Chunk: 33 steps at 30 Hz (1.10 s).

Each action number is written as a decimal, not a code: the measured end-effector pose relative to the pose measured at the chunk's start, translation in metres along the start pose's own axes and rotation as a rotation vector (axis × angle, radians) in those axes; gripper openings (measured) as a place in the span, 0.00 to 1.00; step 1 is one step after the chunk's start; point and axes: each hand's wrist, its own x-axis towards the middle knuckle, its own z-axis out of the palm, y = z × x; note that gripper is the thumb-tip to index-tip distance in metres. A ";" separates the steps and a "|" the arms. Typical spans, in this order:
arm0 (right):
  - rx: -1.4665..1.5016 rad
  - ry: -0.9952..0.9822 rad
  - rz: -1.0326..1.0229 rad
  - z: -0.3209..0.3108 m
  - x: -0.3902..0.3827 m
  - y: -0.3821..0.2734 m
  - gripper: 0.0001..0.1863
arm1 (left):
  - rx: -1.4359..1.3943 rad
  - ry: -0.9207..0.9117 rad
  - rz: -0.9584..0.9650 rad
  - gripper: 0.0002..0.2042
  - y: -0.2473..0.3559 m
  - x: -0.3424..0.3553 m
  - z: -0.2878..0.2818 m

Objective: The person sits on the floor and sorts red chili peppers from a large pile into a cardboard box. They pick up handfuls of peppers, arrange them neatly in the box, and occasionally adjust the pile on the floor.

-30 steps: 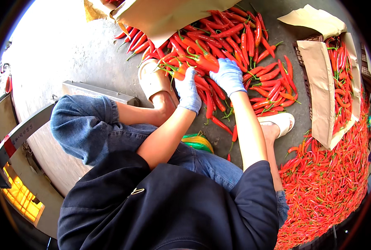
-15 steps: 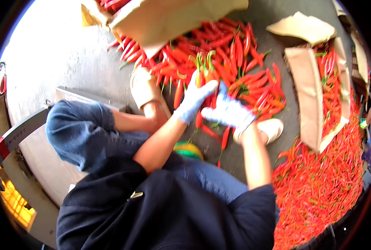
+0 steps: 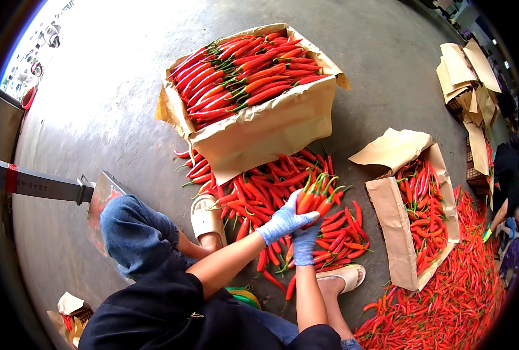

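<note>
My left hand (image 3: 285, 221), in a pale blue knitted glove, grips a bunch of red chilli peppers (image 3: 315, 197) with green stems pointing up. My right hand (image 3: 305, 245), gloved alike, is against the underside of that bunch, its fingers mostly hidden by the peppers and left hand. Around both hands lies a loose pile of chillies (image 3: 253, 192) on the grey floor between my sandalled feet. Just beyond it stands a paper-lined box (image 3: 262, 128) filled with chillies in rows, stems toward the middle.
A paper-lined crate (image 3: 387, 233) of chillies stands at right beside a large loose heap (image 3: 446, 297). More crates (image 3: 469, 87) stand behind, near a co-worker's dark-clothed body (image 3: 506, 175) and green-gloved hand. A grey metal object (image 3: 103, 189) with a dark bar sits at left.
The view has tilted up, bringing the full box into sight. My hands have drawn together around the bunch, with my left hand now above my right.
</note>
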 end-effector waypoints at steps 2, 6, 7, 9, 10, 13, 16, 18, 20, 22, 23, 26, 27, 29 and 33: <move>0.035 0.049 0.020 -0.004 0.026 -0.034 0.37 | 0.277 -0.111 -0.035 0.48 0.037 0.019 0.003; 0.661 0.076 0.154 0.003 0.066 -0.086 0.35 | 0.614 -0.199 0.155 0.45 0.096 0.049 0.019; 0.622 0.104 0.090 -0.002 0.078 -0.087 0.37 | 0.557 -0.290 0.200 0.44 0.114 0.055 0.021; 0.645 0.122 0.065 -0.010 0.089 -0.095 0.35 | 0.641 -0.443 0.203 0.40 0.119 0.084 0.009; 0.677 0.133 0.060 -0.012 0.092 -0.104 0.34 | 0.702 -0.510 0.268 0.39 0.122 0.101 0.001; 0.727 0.123 0.061 -0.030 0.097 -0.100 0.25 | 1.747 -0.324 0.519 0.33 0.149 0.137 -0.042; 0.805 0.117 0.133 -0.011 0.097 -0.088 0.25 | 2.224 0.014 0.845 0.26 0.118 0.180 -0.124; 0.719 0.133 0.220 -0.007 0.100 -0.076 0.24 | 2.110 0.176 0.939 0.25 0.115 0.184 -0.134; 0.697 0.090 0.219 -0.002 0.110 -0.065 0.23 | 2.027 0.300 0.870 0.26 0.112 0.192 -0.129; 0.699 0.072 0.196 0.006 0.123 -0.059 0.23 | 1.964 0.220 0.932 0.27 0.115 0.191 -0.131; 0.737 0.059 0.189 0.014 0.132 -0.061 0.23 | 1.945 0.203 0.957 0.27 0.118 0.191 -0.134; 0.752 0.007 0.194 0.042 0.145 -0.081 0.26 | 1.935 0.178 0.970 0.27 0.120 0.186 -0.154; 0.719 -0.016 0.165 0.048 0.148 -0.094 0.26 | 1.968 0.191 1.000 0.27 0.121 0.182 -0.162; 0.533 -0.110 0.105 0.043 0.154 -0.101 0.27 | 1.968 0.154 1.048 0.26 0.123 0.177 -0.188; -0.023 -0.150 -0.103 0.031 0.174 -0.126 0.32 | 1.872 0.003 1.158 0.24 0.140 0.158 -0.233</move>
